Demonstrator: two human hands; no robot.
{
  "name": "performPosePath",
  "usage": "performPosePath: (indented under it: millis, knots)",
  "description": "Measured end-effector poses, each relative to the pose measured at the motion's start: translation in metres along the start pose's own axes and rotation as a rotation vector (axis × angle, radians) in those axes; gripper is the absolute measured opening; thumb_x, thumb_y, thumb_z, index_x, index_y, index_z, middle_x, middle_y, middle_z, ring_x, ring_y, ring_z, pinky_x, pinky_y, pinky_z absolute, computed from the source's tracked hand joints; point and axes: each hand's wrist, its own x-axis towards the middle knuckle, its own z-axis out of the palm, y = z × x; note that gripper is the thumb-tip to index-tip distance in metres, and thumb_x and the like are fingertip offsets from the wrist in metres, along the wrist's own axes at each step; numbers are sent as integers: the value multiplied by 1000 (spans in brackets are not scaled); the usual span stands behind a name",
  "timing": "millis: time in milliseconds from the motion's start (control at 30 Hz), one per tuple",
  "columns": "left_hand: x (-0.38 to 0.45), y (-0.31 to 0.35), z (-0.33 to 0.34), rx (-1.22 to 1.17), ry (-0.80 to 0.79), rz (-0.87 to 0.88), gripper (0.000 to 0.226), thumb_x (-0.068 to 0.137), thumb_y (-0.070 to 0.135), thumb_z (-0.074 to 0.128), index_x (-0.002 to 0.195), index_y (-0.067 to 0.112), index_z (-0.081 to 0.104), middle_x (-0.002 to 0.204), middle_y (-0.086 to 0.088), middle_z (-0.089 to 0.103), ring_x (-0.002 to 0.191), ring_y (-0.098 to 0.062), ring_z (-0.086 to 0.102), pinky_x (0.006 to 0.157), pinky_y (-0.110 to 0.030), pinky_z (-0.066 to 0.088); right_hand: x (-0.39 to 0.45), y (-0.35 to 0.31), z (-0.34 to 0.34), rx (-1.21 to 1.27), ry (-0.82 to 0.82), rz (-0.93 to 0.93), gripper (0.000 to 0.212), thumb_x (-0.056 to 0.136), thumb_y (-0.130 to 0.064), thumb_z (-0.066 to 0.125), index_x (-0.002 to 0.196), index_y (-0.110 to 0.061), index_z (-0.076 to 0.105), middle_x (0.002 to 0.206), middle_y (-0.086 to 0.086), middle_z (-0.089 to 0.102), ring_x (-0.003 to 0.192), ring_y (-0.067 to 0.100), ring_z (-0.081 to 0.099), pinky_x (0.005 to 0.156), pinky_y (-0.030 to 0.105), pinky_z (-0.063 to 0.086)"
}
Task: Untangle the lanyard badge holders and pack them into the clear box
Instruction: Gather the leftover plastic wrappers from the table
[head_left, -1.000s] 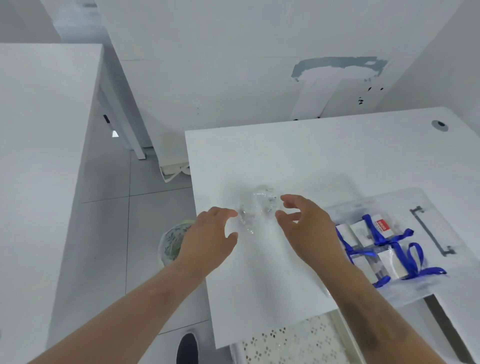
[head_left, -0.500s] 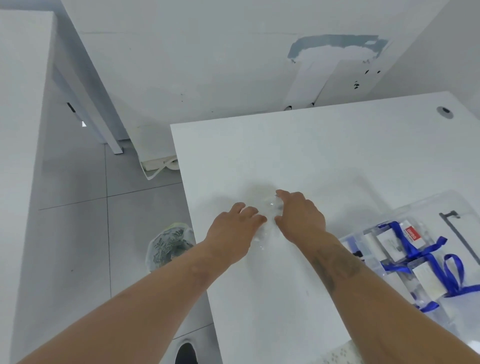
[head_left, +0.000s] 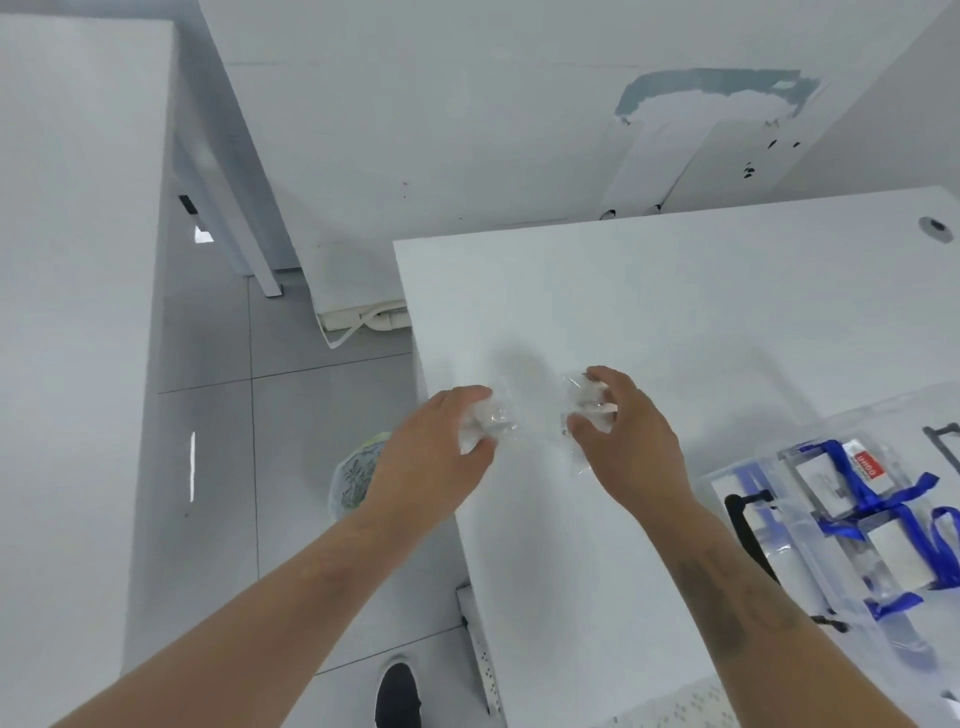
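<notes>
Your left hand (head_left: 441, 441) and right hand (head_left: 623, 431) each pinched a crumpled clear wrapper (head_left: 587, 410) — probably empty packaging — above the white table (head_left: 675, 312). The lanyard badge holders (head_left: 883, 499) already lay in the clear box (head_left: 737, 473) — next, discard the wrapper.

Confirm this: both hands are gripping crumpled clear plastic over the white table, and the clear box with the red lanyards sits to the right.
One detail is wrong: the lanyards in the clear box are blue, not red, as the head view shows. The rest stands: the left hand and right hand each grip crumpled clear plastic over the white table, with the box to the right.
</notes>
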Motion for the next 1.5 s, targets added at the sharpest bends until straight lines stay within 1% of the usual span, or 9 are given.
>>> performPosePath:
  millis: [167, 267, 467, 633, 900, 1000, 1133, 1333, 1500]
  knots:
    - [-43, -11, -39, -186, 155, -151, 40, 87, 37, 64, 124, 42, 52, 106, 25, 60, 88, -10, 62, 83, -31, 52, -46, -34, -1, 310, -32, -110, 44, 87, -34, 66, 125, -46, 47, 114, -27, 55, 102, -1, 58, 81, 22, 46]
    - [-64, -17, -51, -280, 236, -204, 39, 87, 36, 65, 124, 37, 53, 111, 24, 59, 100, -13, 63, 89, -35, 52, -69, -50, 5, 409, -40, -179, 43, 88, -30, 65, 123, -47, 46, 115, -27, 55, 105, -6, 56, 81, 18, 45]
    - [-109, -32, -49, -359, 350, -283, 36, 88, 31, 67, 121, 31, 51, 112, 17, 58, 102, -1, 56, 74, -8, 36, -113, -59, 33, 468, -83, -243, 47, 87, -30, 65, 125, -48, 43, 116, -21, 57, 108, -2, 55, 91, 26, 48]
    - [-122, -55, -32, -405, 378, -308, 38, 86, 21, 69, 117, 30, 50, 109, 21, 55, 104, 0, 55, 73, -10, 42, -129, -55, 68, 472, -99, -245, 48, 86, -27, 63, 122, -50, 41, 116, -24, 53, 110, 1, 53, 93, 37, 50]
    - [-106, -137, -2, -334, 392, -347, 35, 87, 21, 67, 118, 30, 54, 102, 25, 57, 96, 6, 54, 70, -4, 36, -127, -38, 172, 496, -63, -164, 49, 87, -22, 63, 123, -47, 41, 122, -22, 53, 113, -1, 52, 95, 35, 50]
    - [-94, -180, 23, -315, 337, -401, 34, 87, 20, 65, 118, 30, 53, 97, 26, 56, 93, 5, 55, 71, -10, 40, -123, -18, 221, 471, -60, -87, 59, 88, -21, 63, 132, -49, 36, 130, -22, 52, 111, -4, 52, 94, 28, 50]
    - [-75, -237, 61, -287, 298, -483, 39, 84, 17, 63, 119, 26, 50, 105, 15, 59, 99, -11, 60, 79, -26, 45, -113, 14, 286, 421, -55, 39, 68, 88, -22, 65, 141, -45, 30, 134, -18, 46, 103, -3, 48, 88, 22, 45]
    - [-38, -290, 107, -242, 301, -586, 46, 85, 20, 61, 129, 22, 47, 123, 1, 60, 106, -22, 61, 88, -38, 53, -75, 46, 356, 383, 31, 69, 67, 87, -17, 67, 143, -32, 34, 138, -7, 45, 113, 10, 53, 91, 31, 51]
    - [-11, -319, 143, -213, 312, -609, 46, 86, 18, 61, 129, 21, 45, 127, 1, 58, 110, -22, 60, 91, -37, 51, -41, 67, 398, 392, 74, 82, 68, 86, -16, 67, 144, -33, 34, 139, -5, 45, 116, 13, 53, 89, 30, 50]
